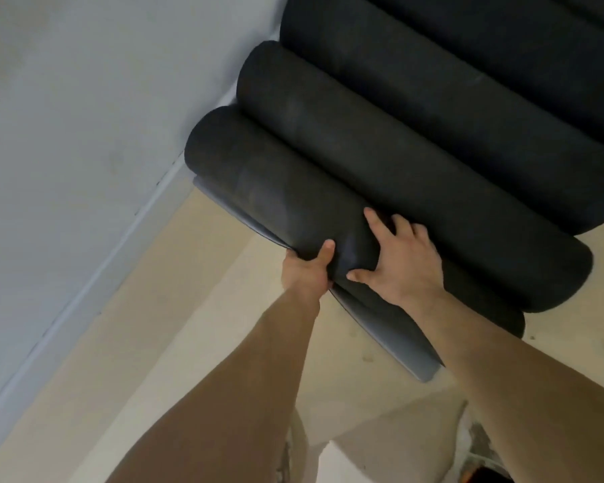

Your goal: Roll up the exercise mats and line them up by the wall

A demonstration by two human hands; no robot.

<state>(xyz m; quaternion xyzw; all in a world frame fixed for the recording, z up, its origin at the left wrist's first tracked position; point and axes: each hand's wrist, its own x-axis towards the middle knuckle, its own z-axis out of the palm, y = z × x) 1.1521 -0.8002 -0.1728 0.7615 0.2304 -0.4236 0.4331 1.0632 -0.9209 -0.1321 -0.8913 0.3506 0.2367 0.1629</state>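
Left hand [306,270] gripping the nearest rolled mat [258,190] by its loose edge, right hand [403,263] spread flat on it, wall [84,99] alongside

The nearest rolled mat [258,190] was dark, matt, rubbery foam, finely textured, with faint pale scuffs and dusty smears along its curve. Its loose outer flap [391,336] showed a smoother grey underside with a dull sheen. The second rolled mat [363,162] and the third rolled mat [433,81] looked to be the same matt charcoal material. The wall [84,116] was painted pale grey, flat and slightly smudged. The skirting board [95,270] was smooth and white, and the floor [196,308] was smooth, matt beige, lightly marked.
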